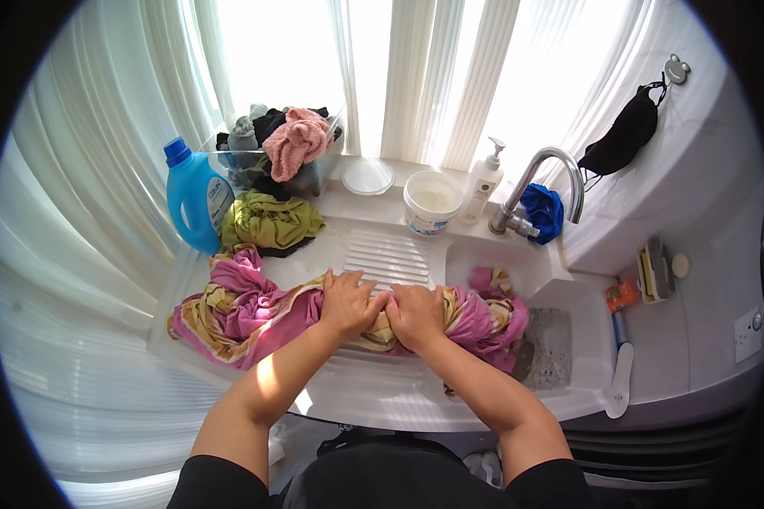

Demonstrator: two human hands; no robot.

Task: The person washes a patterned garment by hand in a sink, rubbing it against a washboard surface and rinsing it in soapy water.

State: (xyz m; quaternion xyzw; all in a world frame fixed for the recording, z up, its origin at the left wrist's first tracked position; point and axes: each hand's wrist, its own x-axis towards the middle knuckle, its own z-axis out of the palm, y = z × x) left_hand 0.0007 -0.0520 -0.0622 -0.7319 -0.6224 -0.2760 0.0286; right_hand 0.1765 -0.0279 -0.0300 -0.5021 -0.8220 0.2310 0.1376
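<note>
A long bunched cloth (pixel 263 321), pink with yellow patterned parts, lies across the ribbed washboard (pixel 388 251) of the white sink. My left hand (pixel 348 307) bears on the middle of the cloth, its fingers curving over the far side. Beside it, my right hand (pixel 416 317) grips the same roll, with the two thumbs close together. The fingertips are partly hidden in the folds. The right end of the cloth hangs over into the basin (pixel 553 348), where water shows. Its left end is heaped on the counter.
At the back left are a blue detergent bottle (pixel 197 199), a green garment (pixel 272 222) and a clear bin of clothes (pixel 323 174). A white tub (pixel 431 204), pump bottle (pixel 482 182) and curved faucet (pixel 560 157) line the back. A white brush (pixel 620 382) rests on the right rim.
</note>
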